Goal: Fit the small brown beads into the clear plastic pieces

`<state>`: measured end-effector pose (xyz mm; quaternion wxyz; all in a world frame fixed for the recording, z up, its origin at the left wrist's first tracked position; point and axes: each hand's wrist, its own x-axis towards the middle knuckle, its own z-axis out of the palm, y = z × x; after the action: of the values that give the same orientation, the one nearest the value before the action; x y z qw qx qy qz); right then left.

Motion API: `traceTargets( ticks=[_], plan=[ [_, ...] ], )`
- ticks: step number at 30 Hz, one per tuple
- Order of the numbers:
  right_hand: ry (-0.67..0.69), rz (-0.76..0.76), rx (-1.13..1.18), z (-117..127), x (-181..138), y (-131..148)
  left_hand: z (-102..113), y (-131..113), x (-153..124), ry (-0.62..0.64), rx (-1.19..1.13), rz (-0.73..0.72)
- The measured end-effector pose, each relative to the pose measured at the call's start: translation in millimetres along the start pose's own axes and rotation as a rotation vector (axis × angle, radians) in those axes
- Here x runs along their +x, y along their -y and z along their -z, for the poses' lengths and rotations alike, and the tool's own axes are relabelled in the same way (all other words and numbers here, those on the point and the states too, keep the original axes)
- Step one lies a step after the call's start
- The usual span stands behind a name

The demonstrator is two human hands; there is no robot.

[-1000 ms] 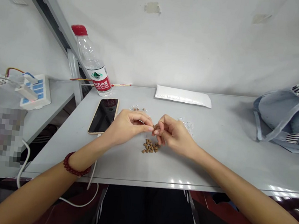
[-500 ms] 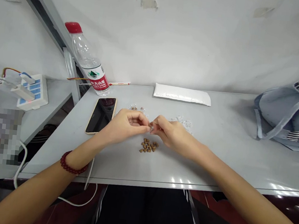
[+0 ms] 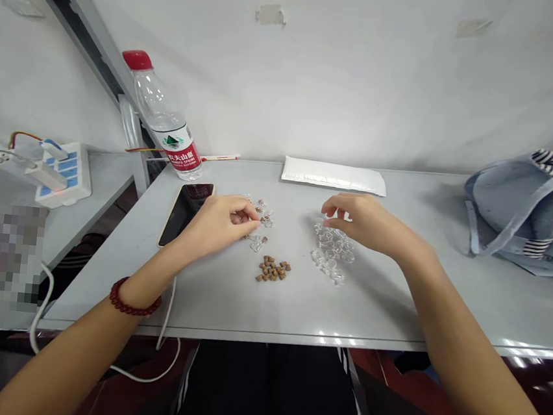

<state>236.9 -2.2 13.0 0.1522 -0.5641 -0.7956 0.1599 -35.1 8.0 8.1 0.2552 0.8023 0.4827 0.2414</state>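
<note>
My left hand point(image 3: 223, 225) is over the left side of the grey table, its thumb and forefinger pinched together; whatever they may hold is too small to make out. Under and beside those fingers lie small clear plastic pieces with brown bits in them point(image 3: 257, 241). Over the far end of a loose pile of clear plastic pieces point(image 3: 331, 247), my right hand point(image 3: 360, 221) has its fingers curved and a gap between thumb and forefinger, with nothing visible in it. Between the hands, closer to the front edge, sits a little heap of brown pellets point(image 3: 273, 270).
A phone point(image 3: 183, 208) lies left of my left hand, with a red-capped water bottle point(image 3: 173, 135) behind it. A white packet point(image 3: 333, 175) rests along the wall. At the right is a blue cloth bag point(image 3: 516, 204); a power strip point(image 3: 67, 174) stands far left.
My hands were together above the brown pellets and have parted. The left moved left to the pieces with brown bits; the right moved right to the clear pile and its fingers came apart.
</note>
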Motion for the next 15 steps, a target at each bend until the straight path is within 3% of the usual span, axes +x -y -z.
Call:
traceTargets(
  ticks=[4,6,10,15],
  plan=[
    [0.135,-0.061,-0.014,2.7,-0.3,-5.7,4.7,-11.5,-7.2,0.420,-0.088,0.078],
    [0.173,-0.066,-0.012,3.0,-0.3,-8.2,3.7,-14.3,-9.1,0.558,-0.111,0.129],
    [0.194,-0.106,-0.024,1.3,0.2,-14.1,-2.7,-12.7,-9.2,0.629,-0.125,0.165],
    [0.172,-0.101,-0.040,-2.3,1.9,-13.3,-9.1,-7.5,-9.0,0.609,-0.128,0.137]
  ],
)
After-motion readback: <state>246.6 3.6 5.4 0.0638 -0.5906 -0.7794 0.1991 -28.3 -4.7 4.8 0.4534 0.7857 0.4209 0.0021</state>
